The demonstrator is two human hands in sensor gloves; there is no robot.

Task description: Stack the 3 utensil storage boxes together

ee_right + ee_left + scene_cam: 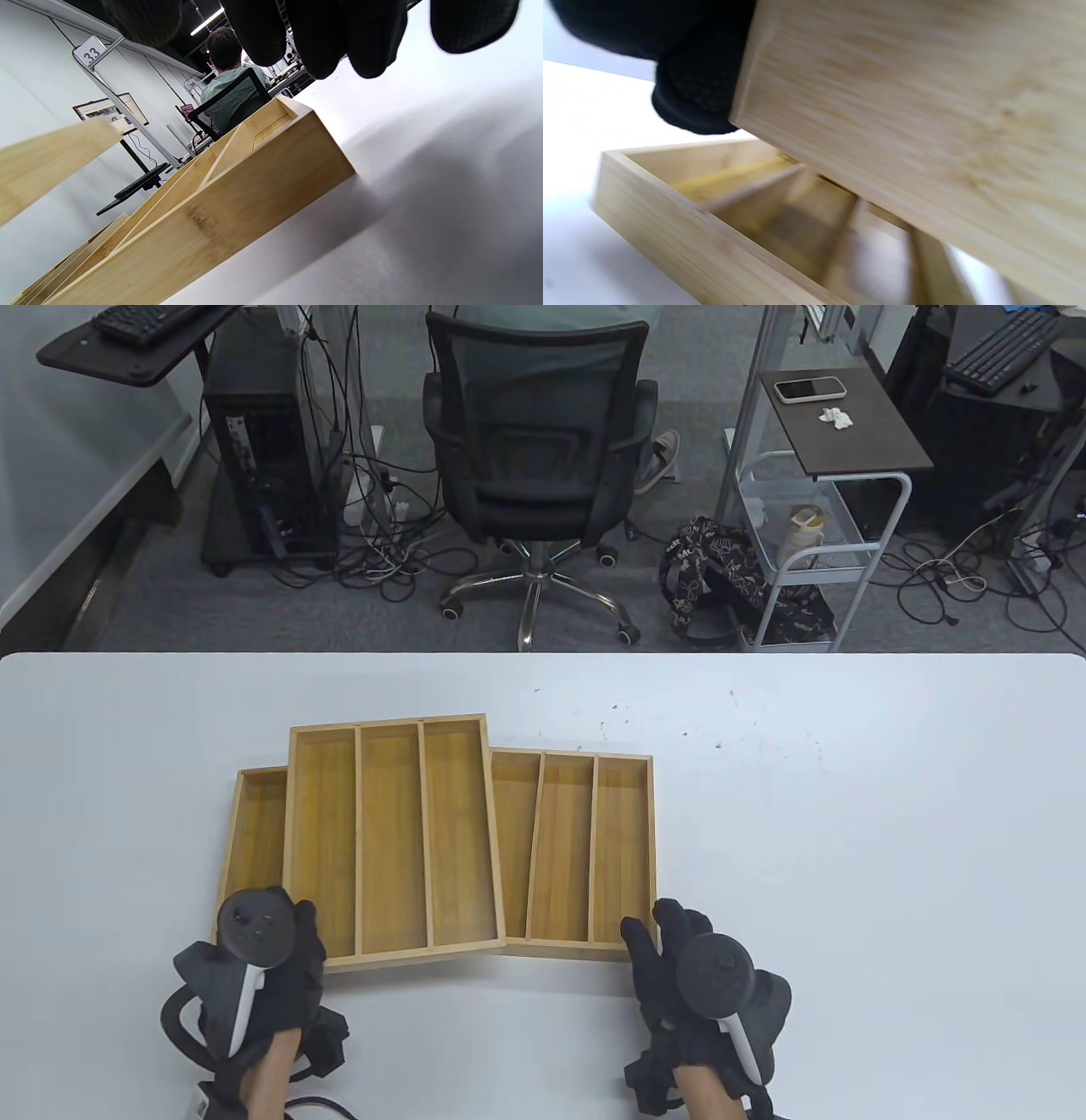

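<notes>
Three bamboo utensil boxes lie near the table's front. The top box (pixel 390 831) is tilted, raised over the left box (pixel 259 831) and overlapping the right box (pixel 594 848). My left hand (pixel 280 925) grips the top box at its near left corner; in the left wrist view a gloved finger (pixel 695 93) presses its corner (pixel 925 127) above the left box (pixel 670 237). My right hand (pixel 666 937) is open beside the right box's near right corner. In the right wrist view its fingers (pixel 318 42) hang above that box (pixel 237 199), apart from it.
The white table (pixel 848 857) stretches wide to the right and behind the boxes. Beyond its far edge stand an office chair (pixel 534 458), a PC tower (pixel 263 449) and a wire cart (pixel 814 534) on the floor.
</notes>
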